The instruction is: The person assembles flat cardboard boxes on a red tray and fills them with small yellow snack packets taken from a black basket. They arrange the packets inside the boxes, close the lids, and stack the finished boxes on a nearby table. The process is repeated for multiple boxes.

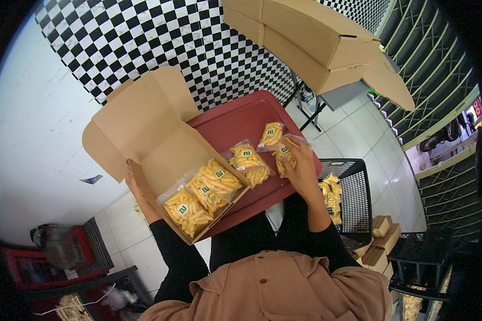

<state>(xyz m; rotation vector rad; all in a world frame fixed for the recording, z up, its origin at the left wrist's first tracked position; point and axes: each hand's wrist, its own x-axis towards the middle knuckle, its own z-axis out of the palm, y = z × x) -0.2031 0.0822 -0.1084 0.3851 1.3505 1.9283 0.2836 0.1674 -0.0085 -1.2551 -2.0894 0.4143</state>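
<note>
An open cardboard box (144,160) rests at the left of a red plastic table (233,112), its lid raised. Several clear bags of yellow finger-shaped snacks (182,208) lie inside along its near side. My left hand (134,182) holds the box's left wall. My right hand (301,164) grips a snack bag (284,154) near the table's right edge. Beside it sits a smaller-looking bag (271,135). Between the box and my right hand, overlapping snack bags (249,162) lie on the table.
A black plastic basket (355,192) with small yellow packets (331,196) stands right of the table. Small cardboard boxes (379,248) are piled behind it. Large cardboard boxes (297,44) sit on a grey table (345,95) at the upper right. Red crates (80,248) stand lower left.
</note>
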